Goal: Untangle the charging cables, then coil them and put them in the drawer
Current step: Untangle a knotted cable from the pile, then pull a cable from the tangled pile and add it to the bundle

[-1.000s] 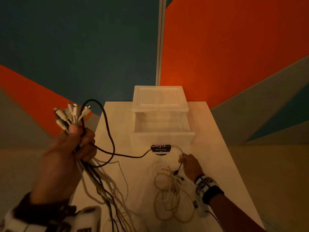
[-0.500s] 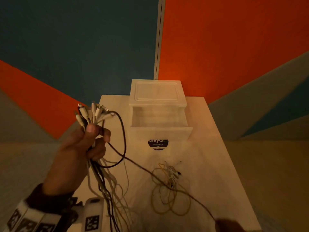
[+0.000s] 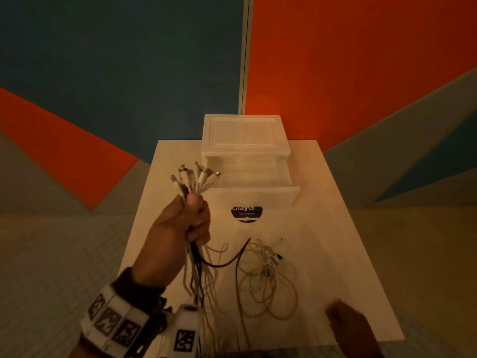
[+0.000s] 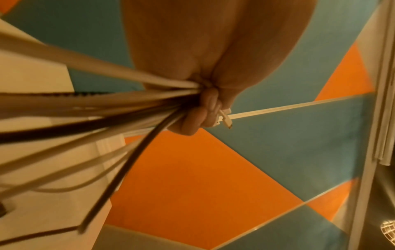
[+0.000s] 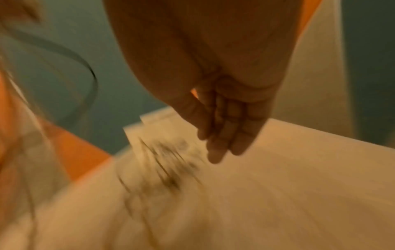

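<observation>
The left hand (image 3: 178, 228) is raised at centre-left of the head view, fingers and thumb curled tight round a bundle of charging cables (image 3: 196, 270). Their white plug ends (image 3: 193, 177) fan out above the fist, and the cords, white with a few dark ones, hang down past the wrist toward the bottom edge. One black cable (image 3: 232, 259) loops out from the bundle to the right over the desk (image 3: 335, 254).

The right hand (image 5: 224, 128) sits low at the lower right of the head view, blurred; the wrist view shows its fingers straight and together, pointing down over the desk, holding nothing.

On the pale desk, right of centre, lies a loose tangle of thin yellowish and white cables (image 3: 268, 275). Behind it, at the far edge, stands a translucent plastic drawer unit (image 3: 245, 135) with its drawer (image 3: 258, 195) pulled open, a dark round sticker (image 3: 246, 213) on its front. The wall behind is painted in teal, orange and grey angled panels.
</observation>
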{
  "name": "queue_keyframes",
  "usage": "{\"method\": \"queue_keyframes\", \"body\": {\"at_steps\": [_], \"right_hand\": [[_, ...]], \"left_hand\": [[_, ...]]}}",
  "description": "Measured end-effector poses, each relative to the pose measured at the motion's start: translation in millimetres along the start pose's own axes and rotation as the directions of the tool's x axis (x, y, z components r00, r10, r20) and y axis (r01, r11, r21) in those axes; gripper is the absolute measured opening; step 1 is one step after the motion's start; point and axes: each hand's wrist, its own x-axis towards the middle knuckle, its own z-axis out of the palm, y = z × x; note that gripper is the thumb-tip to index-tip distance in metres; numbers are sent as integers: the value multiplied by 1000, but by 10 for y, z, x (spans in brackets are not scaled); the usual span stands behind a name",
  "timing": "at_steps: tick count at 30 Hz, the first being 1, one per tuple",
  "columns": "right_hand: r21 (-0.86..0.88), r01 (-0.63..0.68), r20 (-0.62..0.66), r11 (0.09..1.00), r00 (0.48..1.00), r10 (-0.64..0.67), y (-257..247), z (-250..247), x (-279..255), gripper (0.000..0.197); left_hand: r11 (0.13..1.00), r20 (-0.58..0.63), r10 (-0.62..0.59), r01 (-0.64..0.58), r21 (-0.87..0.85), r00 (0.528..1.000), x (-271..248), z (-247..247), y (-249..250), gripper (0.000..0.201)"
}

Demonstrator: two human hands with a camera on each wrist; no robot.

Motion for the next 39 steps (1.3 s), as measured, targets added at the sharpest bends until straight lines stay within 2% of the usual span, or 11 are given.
{"method": "queue_keyframes", "body": {"at_steps": [2, 6, 8, 12, 15, 17, 23, 28, 31, 34, 39], "right_hand": [[137, 70, 29, 988, 997, -75, -662, -4, 71, 42], [381, 360, 274, 852, 835, -476, -1603, 266, 292, 82], [410, 376, 419, 831, 732, -538, -1784, 480, 325, 66], [332, 208, 764, 920, 513, -391, -1631, 1004, 252, 10], [207, 24, 926, 978, 319, -204, -1312, 1175, 174, 35], [35, 139, 935, 990, 345, -81, -1188, 1242, 128, 23], [-128, 366, 967, 922, 252, 34, -946, 1268, 265, 89], [197, 167, 697, 966, 669, -258, -613, 1042, 495, 67], [239, 36, 303, 970, 947, -109, -437, 865, 763, 45], [128, -105, -40, 986, 993, 111, -108, 773, 1251, 29], [-157, -205, 6, 966, 978, 208, 252, 861, 1933, 31]], "left_hand": [[999, 21, -23, 24, -41, 1000, 4, 96, -73, 23], [997, 74, -41, 46, -59, 996, 10, 228, -144, 27], [997, 98, -40, 47, -66, 994, 8, 264, -135, 27], [999, 101, -36, 40, -33, 994, -5, 236, -53, 27], [995, 78, -72, 77, -64, 994, -93, 172, -66, 25], [993, 57, -101, 104, -56, 993, -184, 145, -160, 26], [972, 25, -194, 196, -128, 981, -388, 46, -414, 35], [961, -29, -221, 212, -178, 975, -476, -106, -362, 44], [963, -55, -216, 204, -178, 975, -525, -148, -302, 41], [962, -59, -216, 202, -182, 975, -579, -155, -246, 38], [953, -66, -227, 208, -222, 972, -599, -147, -169, 40]]}}
